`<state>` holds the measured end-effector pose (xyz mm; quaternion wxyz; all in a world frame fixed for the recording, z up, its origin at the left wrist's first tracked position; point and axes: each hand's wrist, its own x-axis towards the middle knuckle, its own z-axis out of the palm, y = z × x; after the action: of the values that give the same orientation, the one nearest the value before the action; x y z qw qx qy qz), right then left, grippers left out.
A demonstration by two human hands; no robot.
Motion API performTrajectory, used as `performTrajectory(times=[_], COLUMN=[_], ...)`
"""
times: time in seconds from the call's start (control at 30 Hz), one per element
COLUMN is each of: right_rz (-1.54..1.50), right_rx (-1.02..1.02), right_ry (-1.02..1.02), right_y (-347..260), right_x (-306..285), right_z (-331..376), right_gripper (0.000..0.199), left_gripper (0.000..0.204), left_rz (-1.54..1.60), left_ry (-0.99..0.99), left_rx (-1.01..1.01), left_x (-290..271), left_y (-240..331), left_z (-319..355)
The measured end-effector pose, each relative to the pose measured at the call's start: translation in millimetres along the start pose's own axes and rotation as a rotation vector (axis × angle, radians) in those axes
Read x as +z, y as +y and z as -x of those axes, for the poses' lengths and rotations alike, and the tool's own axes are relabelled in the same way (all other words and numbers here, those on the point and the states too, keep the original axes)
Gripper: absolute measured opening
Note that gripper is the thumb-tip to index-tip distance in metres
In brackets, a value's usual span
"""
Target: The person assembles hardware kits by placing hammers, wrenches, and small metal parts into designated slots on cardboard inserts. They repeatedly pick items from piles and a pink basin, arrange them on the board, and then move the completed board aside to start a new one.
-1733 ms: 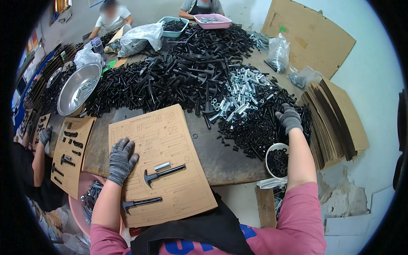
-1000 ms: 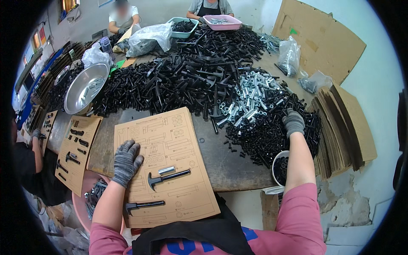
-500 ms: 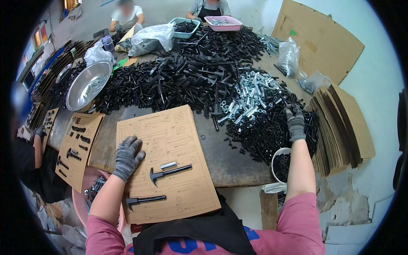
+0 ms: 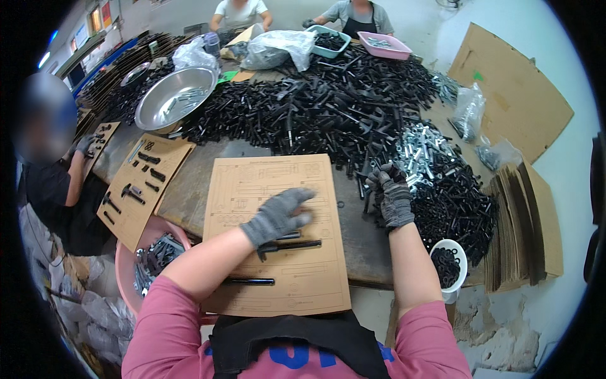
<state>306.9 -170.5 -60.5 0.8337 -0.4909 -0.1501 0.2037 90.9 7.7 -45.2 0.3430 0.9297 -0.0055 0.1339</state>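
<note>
A stack of brown cardboard sheets (image 4: 309, 278) printed with part outlines lies in front of me. Over its upper middle is my left hand (image 4: 278, 215), in a grey glove, fingers stretched and thumb apart, holding nothing. Just below that hand lies a black part with a hooked head and rod (image 4: 297, 245), with a short tube partly under the hand. A second black rod (image 4: 252, 282) lies lower, its left end hidden by my forearm. My gloved right hand (image 4: 392, 199) is right of the sheets, fingers curled at small dark pieces beside the silver sleeves (image 4: 416, 148); what it grips is unclear.
A large heap of black metal parts (image 4: 303, 114) covers the table's middle. A white bucket of black rings (image 4: 448, 265) hangs at the right front. Upright cardboard (image 4: 514, 221) stands right. A steel bowl (image 4: 151, 114) and another loaded card (image 4: 139, 189) are left. Other people work nearby.
My left hand has lifted from the sheet's left side and moved right across it. My right hand has come left from the small black parts toward the sheets. The view has shifted.
</note>
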Motion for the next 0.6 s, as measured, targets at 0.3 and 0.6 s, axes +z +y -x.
performTrajectory(times=[0.3, 0.6], right_rz=[0.081, 0.365], right_rx=[0.209, 0.291], right_ry=[-0.369, -0.428], right_y=[3, 9], right_x=[56, 76], right_z=[46, 54], right_gripper=[0.008, 0.014], left_gripper=[0.053, 0.027], left_rz=[0.737, 1.113], left_ry=[-0.132, 0.319], left_rx=[-0.437, -0.502], left_x=[9, -11], left_y=[15, -10], left_z=[-54, -40])
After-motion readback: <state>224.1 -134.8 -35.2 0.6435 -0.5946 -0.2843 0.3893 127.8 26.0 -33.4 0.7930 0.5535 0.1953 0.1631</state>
